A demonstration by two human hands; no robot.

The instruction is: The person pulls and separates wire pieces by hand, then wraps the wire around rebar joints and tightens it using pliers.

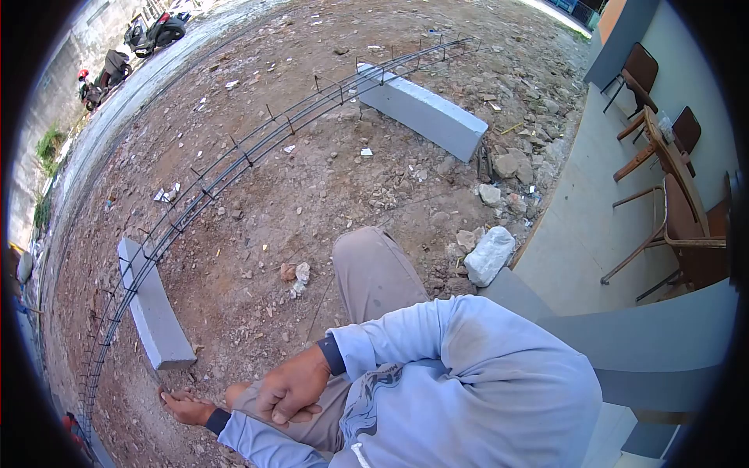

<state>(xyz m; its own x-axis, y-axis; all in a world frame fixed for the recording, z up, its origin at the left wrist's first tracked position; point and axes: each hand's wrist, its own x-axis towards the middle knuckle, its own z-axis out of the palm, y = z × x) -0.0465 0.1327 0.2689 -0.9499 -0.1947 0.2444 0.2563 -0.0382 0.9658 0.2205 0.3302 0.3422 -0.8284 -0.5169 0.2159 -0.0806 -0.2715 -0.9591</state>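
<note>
stony ground borders pale floor, fingers curled on right hand, can't tell on left hand.

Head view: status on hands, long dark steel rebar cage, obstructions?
Right hand and left hand apart, either grip's contents unclear. Rebar cage lies across two long grey rectangular blocks. Nearer block juts toward left hand, possibly in the way.

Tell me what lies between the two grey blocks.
In the head view, a steel bar cage crosses from the nearer block to the farther block; between them lies dirt strewn with rubble and pale scraps.
</note>
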